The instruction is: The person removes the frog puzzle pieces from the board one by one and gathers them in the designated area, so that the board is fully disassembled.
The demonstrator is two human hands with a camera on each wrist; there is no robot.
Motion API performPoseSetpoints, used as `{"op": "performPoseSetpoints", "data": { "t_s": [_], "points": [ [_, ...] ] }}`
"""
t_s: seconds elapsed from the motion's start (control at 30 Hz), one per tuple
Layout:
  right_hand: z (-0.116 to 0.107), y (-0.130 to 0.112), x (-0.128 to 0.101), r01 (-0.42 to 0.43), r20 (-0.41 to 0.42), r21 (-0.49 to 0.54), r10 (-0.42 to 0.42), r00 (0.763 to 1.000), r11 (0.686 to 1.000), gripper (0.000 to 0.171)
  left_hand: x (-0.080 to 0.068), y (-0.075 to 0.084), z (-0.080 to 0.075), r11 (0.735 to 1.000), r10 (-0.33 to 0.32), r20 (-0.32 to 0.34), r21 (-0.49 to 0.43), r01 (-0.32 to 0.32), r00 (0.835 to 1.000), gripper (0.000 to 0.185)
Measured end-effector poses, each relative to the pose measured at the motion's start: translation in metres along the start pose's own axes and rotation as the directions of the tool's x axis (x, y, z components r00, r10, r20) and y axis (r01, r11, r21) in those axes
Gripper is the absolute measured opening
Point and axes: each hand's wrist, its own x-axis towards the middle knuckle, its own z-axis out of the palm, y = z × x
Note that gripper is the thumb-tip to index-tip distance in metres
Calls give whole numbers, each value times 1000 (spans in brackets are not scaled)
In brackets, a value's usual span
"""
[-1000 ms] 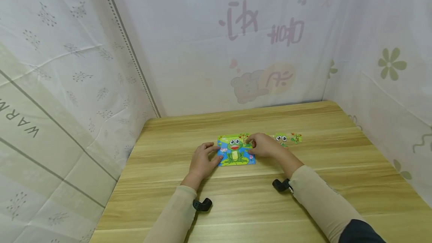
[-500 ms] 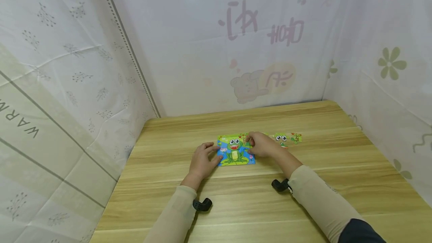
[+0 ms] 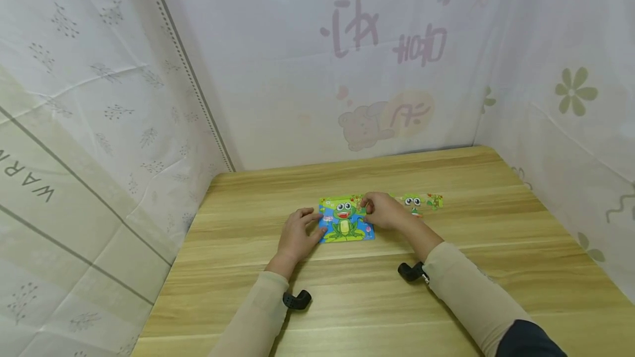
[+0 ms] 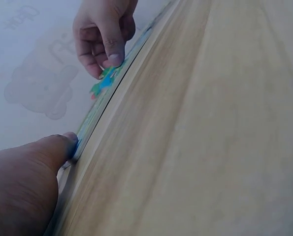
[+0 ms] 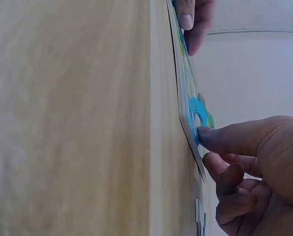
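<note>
Your right hand [image 3: 384, 212] pinches a puzzle piece [image 4: 104, 81] at the frog puzzle's [image 3: 344, 220] right edge; your left hand [image 3: 296, 234], fingers relaxed, steadies its left. Press askew and neighbouring pieces may pop.

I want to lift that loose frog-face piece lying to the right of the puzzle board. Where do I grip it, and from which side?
Pinch the loose frog-face piece by its near and far edges, probably coming from above on the right. It lies flat on the table, so nothing sticks up to hold; the right hand, now on the puzzle board, blocks its left.
</note>
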Motion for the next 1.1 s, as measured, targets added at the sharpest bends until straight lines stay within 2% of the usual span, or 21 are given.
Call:
{"op": "performPoseSetpoints", "data": {
  "t_s": [0.17,0.37,0.63,0.83,0.97,1.1],
  "points": [
    [0,0,1,-19,2,-1,19,1000,1000,30,0,3,2,998,56,-40,-22,-57,998,31],
    [-1,-1,2,-28,5,18,28,1000,999,31,0,15,7,985,164,-89,-48,-169,982,17],
    [-2,-2,2,-44,5,5,44,999,999,31,1,35,19,959,283,-92,29,-282,955,18],
    [-2,-1,3,-42,8,-16,42,999,999,32,2,48,26,950,312,-72,2,-312,947,17],
    [-2,1,4,-48,11,-4,48,999,999,32,3,55,29,953,302,-32,-25,-303,953,17],
    [-3,1,4,-47,18,31,47,999,998,34,4,58,31,958,286,8,8,-286,958,18]
  ]
}}
